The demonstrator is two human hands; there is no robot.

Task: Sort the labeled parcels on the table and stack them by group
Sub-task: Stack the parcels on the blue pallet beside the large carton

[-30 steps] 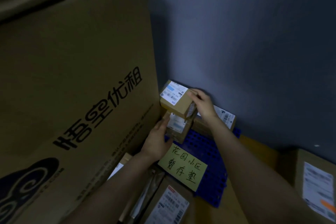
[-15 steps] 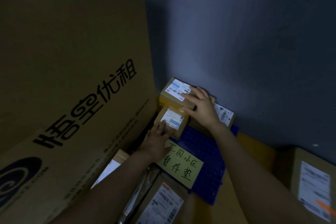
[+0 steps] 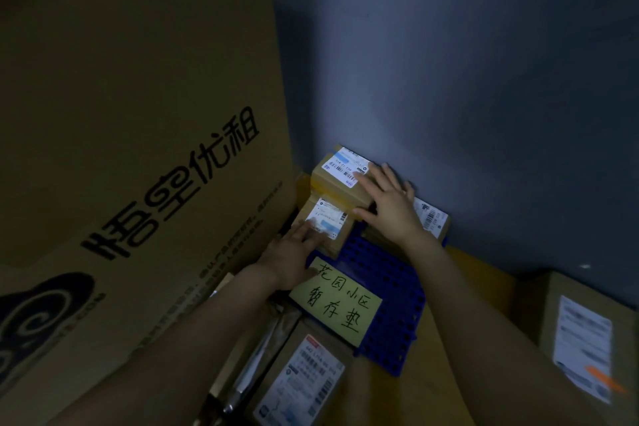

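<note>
Nearest, a labelled parcel (image 3: 304, 380) lies at six o'clock. Beyond it the left hand (image 3: 294, 258) rests flat, fingers spread, on the front small parcel (image 3: 323, 226), gripping nothing. At one o'clock from it, the right hand (image 3: 389, 201) lies open-palmed against the rear parcel (image 3: 340, 173), its long axis running ten to four. A second ago that parcel was pinched aloft; now it sits down in the corner.
</note>
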